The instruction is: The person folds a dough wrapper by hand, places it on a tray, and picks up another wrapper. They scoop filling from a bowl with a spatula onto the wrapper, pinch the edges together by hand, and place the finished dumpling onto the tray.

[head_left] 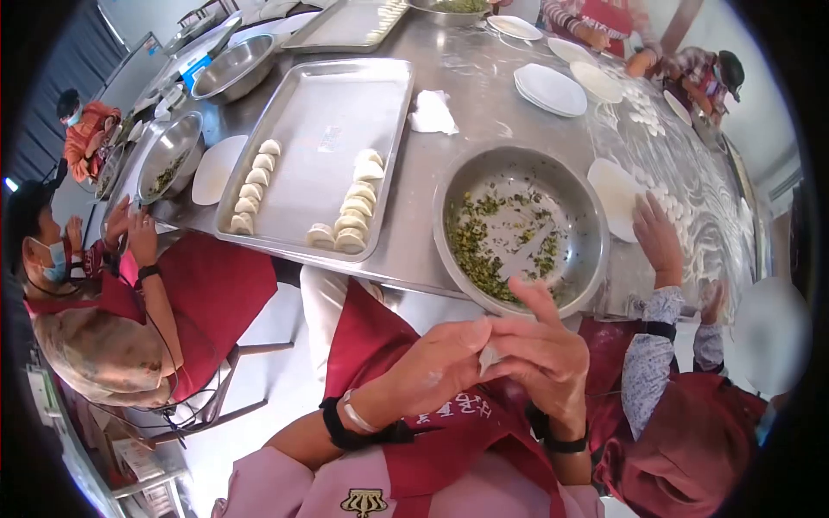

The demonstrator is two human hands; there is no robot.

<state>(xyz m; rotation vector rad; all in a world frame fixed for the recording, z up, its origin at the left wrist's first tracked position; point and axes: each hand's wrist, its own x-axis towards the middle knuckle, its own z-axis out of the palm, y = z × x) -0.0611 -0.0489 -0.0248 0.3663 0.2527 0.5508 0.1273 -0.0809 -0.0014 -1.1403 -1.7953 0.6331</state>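
Note:
In front of my chest, both hands meet around a small pale dumpling, mostly hidden by the fingers. My left hand, with a bangle at the wrist, pinches it from the left with thumb and fingers. On the other side my right hand is closed on it, one finger pointing upward. Just beyond my fingers stands a steel bowl with chopped green and yellow filling. A pale spatula lies in the filling.
Left of the bowl, a metal tray holds two rows of folded dumplings. A white plate sits to the right, beside a co-worker's hand. Floured wrappers lie farther right. Another co-worker sits on my left.

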